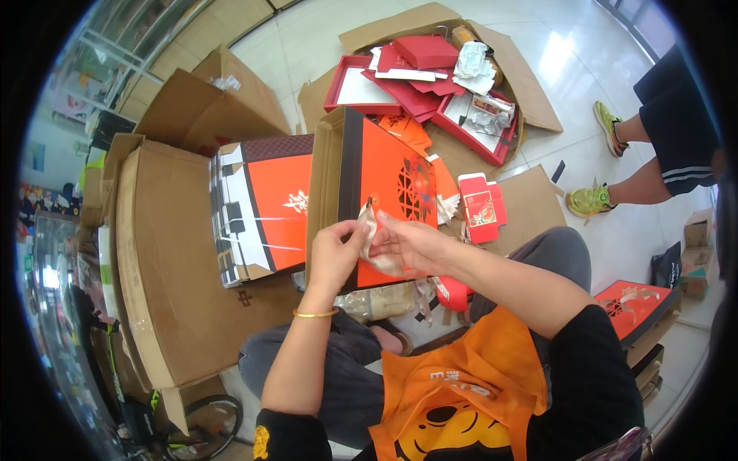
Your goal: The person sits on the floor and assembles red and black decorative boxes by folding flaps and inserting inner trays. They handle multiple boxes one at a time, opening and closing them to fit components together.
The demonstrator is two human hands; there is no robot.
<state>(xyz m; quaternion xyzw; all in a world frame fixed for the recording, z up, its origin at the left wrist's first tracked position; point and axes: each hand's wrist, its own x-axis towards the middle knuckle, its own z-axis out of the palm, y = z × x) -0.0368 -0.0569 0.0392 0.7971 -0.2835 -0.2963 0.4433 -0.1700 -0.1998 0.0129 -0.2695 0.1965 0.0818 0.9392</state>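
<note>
An orange box lid with a dark edge and a cut-out lattice pattern (pixel 400 173) stands tilted in front of me, beside the brown inner wall of a box (pixel 328 154). Over its lower part my hands hold a pale, shiny ribbon-like strip (pixel 384 257). Fingertips of my left hand (pixel 338 250) pinch the strip near a dark spot at its top. My right hand (pixel 407 244) has its thumb and fingers curled around the hanging part. Whether the strip is fastened to the lid, I cannot tell.
Flattened orange packaging (pixel 280 192) lies left, beside a large brown carton (pixel 165 261). Beyond, an open carton (pixel 538 92) holds red boxes and paper scraps. A small red box (pixel 482 209) lies right. Another person's shoes (pixel 590 201) stand nearby. Another orange box (pixel 626 307) is at right.
</note>
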